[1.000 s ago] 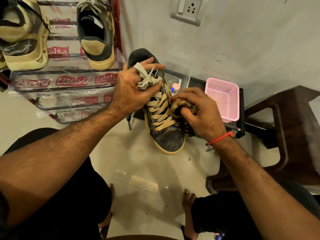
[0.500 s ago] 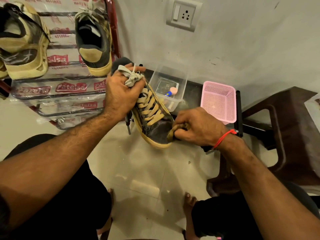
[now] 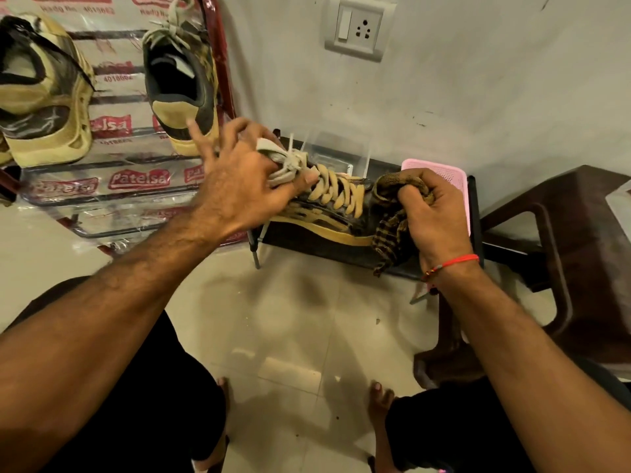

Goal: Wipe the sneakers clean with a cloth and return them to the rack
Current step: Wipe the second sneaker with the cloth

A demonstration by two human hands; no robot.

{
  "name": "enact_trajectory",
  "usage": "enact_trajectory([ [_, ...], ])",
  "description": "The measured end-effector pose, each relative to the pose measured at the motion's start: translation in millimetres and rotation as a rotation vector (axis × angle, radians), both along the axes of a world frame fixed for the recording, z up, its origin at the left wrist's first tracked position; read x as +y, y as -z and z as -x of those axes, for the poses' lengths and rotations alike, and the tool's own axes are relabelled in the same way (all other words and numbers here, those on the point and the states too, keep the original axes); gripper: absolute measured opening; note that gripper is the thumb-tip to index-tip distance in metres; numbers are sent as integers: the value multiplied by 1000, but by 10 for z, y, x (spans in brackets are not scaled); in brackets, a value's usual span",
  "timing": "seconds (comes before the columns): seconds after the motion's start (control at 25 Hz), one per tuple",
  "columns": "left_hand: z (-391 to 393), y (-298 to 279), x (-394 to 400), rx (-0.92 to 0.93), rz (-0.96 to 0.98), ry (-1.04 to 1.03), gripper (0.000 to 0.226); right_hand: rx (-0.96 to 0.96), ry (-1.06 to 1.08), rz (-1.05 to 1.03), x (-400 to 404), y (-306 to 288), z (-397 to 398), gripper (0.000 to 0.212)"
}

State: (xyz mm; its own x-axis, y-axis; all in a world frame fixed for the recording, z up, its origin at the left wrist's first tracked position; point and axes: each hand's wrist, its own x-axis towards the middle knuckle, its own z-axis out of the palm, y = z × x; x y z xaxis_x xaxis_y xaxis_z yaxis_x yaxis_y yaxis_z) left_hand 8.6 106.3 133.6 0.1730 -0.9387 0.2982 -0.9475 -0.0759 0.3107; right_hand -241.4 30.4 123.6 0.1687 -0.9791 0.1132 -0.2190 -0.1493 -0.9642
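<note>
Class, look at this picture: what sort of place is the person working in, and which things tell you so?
Probably a corner of a home, by the shoe storage. A shoe rack with sneakers on it stands against a plain wall with a switch and socket plate, on a tiled floor, beside a brown plastic stool.

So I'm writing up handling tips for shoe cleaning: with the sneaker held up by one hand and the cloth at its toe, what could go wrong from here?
1. The left hand holds the sneaker only near the lace knot, some fingers splayed; pressure at the toe could twist it loose.
2. The cloth, gripped by the right hand, trails a loose end that might snag.
3. The sneaker hangs over the clear box and pink basket; a drop could knock them.
</note>
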Motion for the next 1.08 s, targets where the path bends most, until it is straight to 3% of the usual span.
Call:
enact_trajectory([
  [0.08, 44, 16, 7, -121, -38, 180, 75, 81, 62, 96, -66, 2, 90, 22],
  [0.24, 74, 176, 20, 42, -174, 356, 70, 11, 133, 132, -152, -96, 187, 28],
  [0.32, 120, 236, 15, 188, -59, 416, 60, 50, 116, 173, -149, -138, 188, 25],
  [0.4, 143, 266, -16, 267, 113, 442, 51, 214, 100, 288, -110, -132, 190, 25],
  [0.48, 162, 258, -44, 293, 138, 375, 50, 528, 124, 467, -91, -114, 197, 27],
  [0.56, 188, 272, -59, 353, 68, 220, 52, 679, 136, 541, -103, -66, 204, 29],
  [0.76, 277, 235, -47, 588, -61, 29, 51, 481, 49, 494, -49, 40, 75, 33],
  [0.88, 308, 238, -28, 658, -82, -16, 52, 430, -189, 513, 261, 47, -169, 35],
  [1.0, 314, 225, -33, 717, -66, 3, 52, 486, -443, 676, 635, 125, -405, 36],
  [1.08, 324, 209, -26, 689, -58, 24, 48, 575, -440, 759, 575, 90, -375, 35],
])
